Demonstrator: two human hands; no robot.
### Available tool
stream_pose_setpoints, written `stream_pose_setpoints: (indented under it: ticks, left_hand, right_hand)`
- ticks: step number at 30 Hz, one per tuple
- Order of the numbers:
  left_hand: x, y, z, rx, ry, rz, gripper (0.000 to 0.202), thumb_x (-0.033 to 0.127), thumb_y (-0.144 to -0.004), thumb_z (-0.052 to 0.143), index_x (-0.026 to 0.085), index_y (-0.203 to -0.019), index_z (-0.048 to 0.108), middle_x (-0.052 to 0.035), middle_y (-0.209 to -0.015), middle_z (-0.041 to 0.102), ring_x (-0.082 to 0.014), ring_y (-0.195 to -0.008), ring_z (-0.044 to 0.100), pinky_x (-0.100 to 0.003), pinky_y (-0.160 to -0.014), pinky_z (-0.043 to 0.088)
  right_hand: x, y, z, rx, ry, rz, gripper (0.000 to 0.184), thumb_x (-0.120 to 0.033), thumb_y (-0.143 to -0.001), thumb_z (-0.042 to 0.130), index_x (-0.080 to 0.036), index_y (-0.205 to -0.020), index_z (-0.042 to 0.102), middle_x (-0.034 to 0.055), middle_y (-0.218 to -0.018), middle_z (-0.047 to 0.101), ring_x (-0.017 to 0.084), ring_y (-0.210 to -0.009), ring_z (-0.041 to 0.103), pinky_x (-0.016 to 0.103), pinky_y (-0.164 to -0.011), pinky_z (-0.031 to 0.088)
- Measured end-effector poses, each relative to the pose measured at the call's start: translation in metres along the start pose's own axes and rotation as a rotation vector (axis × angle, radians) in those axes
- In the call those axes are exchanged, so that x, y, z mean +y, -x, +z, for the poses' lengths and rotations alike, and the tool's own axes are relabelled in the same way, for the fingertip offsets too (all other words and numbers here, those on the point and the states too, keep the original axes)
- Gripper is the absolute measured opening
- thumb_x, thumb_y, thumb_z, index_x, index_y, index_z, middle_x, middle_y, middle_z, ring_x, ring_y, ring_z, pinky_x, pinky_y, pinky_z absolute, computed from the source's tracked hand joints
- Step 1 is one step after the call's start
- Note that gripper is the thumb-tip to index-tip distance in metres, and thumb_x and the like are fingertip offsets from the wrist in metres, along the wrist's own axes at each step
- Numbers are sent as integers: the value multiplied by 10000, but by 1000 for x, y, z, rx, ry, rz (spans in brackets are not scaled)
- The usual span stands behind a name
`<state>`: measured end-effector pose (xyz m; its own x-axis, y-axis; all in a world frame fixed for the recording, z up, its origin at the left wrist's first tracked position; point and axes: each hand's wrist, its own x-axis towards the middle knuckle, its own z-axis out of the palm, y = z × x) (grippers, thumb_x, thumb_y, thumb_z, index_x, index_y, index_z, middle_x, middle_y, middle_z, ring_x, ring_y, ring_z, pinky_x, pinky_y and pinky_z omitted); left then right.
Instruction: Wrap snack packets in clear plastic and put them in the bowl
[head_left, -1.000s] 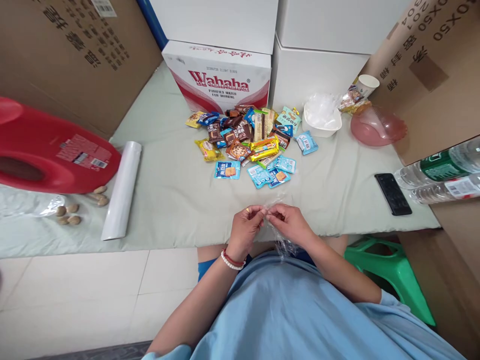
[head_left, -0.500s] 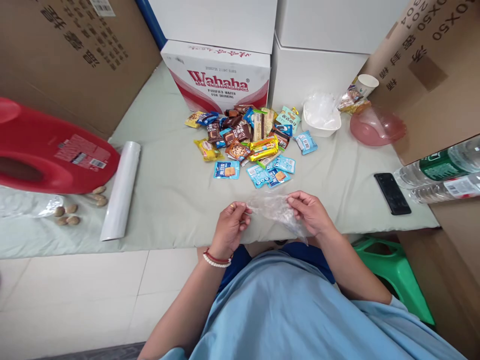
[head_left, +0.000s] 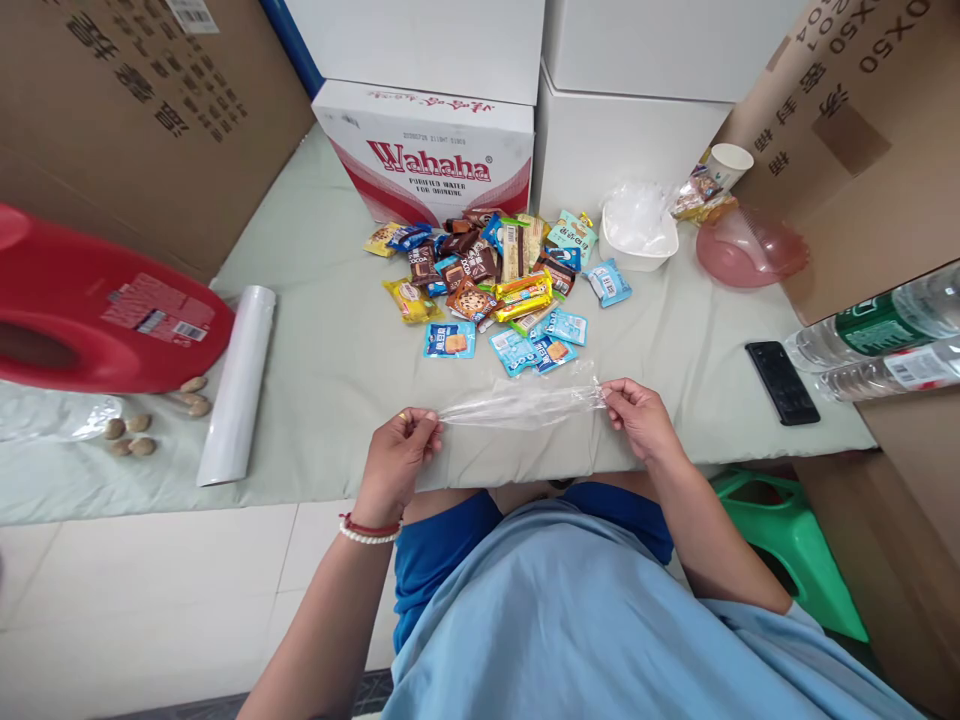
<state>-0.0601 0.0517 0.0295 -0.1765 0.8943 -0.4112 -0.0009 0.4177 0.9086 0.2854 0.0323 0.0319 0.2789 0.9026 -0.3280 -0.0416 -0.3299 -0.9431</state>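
Note:
A clear plastic bag (head_left: pixel 517 405) is stretched sideways between my two hands, above the front part of the table. My left hand (head_left: pixel 397 450), with a red and white bracelet at its wrist, pinches one end of it. The other end is gripped between the thumb and fingers of my right hand (head_left: pixel 637 415). Just beyond the bag lie blue snack packets (head_left: pixel 532 350). Behind these is a heap of wrapped snacks (head_left: pixel 476 265) in brown, yellow and blue wrappers.
A Wahaha carton (head_left: pixel 427 150) stands behind the snacks. On the left are a red jug (head_left: pixel 112 320), a white roll (head_left: pixel 238 385) and several brown nuts (head_left: pixel 139 445). Rightward are a white bowl (head_left: pixel 637 255), pink bowl (head_left: pixel 750 250), phone (head_left: pixel 784 382), bottles (head_left: pixel 885 325) and green stool (head_left: pixel 810 560).
My left hand has moved left, away from my right hand. The crumpled plastic bag is now pulled out long between them.

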Motion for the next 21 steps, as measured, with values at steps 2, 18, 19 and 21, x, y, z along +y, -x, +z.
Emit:
stream_pose_setpoints:
  ticks: [2,18,19,21]
  left_hand:
    - [-4,-1,-3,1,-28,22,275,441,-713,807,199,-729,679,-38,-670,676,-135,-556,538,-232,-510,422]
    - [30,11,58,-320,-748,825,439,460,-940,669,219,-1307,660,-105,-1118,721,-290,-1039,663,-422,-918,480]
    - [25,9,58,-355,-824,882,371,409,-960,646,219,-1278,669,-95,-1059,720,-281,-1000,659,-420,-895,466]
    - [12,10,53,-425,-926,1020,225,279,-1020,534,227,-1160,703,-74,-940,707,-251,-914,641,-409,-854,440]
  right_hand:
    - [2,-1,-3,11,73,-75,356,-525,-721,821,-208,-862,742,-24,-647,584,116,-554,465,248,-485,377]
    - [9,2,-4,-165,549,-593,229,-400,-974,607,-251,-972,781,63,-913,741,211,-832,693,360,-781,548]
    - [11,2,-5,-142,557,-574,229,-404,-967,608,-252,-969,780,64,-916,742,213,-830,691,360,-780,544]
    - [17,0,-10,-91,553,-502,230,-413,-938,615,-247,-945,774,62,-914,746,215,-825,685,360,-779,538]
